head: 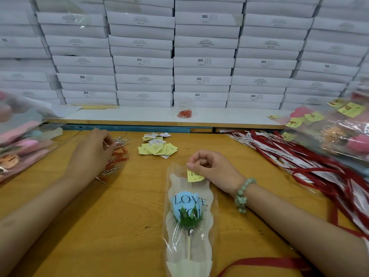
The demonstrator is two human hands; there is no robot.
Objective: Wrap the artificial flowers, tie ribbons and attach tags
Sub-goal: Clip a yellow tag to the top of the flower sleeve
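Note:
A blue artificial rose (184, 204) on a pale stick lies in a clear "LOVE YOU" sleeve (188, 246) on the wooden table, its top end pointing away from me. My right hand (211, 168) pinches a yellow tag (194, 175) against the sleeve's top edge. My left hand (95, 152) reaches over a heap of red and silver paper clips (115, 156) and its fingertips pinch at the clips. A pile of yellow and white tags (157, 145) lies between the hands, farther back.
Red and white ribbons (299, 156) spread across the right side, one red ribbon (265, 262) near the front edge. Wrapped flowers lie at left (22, 148) and right (343, 132). White boxes (201, 62) are stacked behind a white shelf holding red clips (184, 113).

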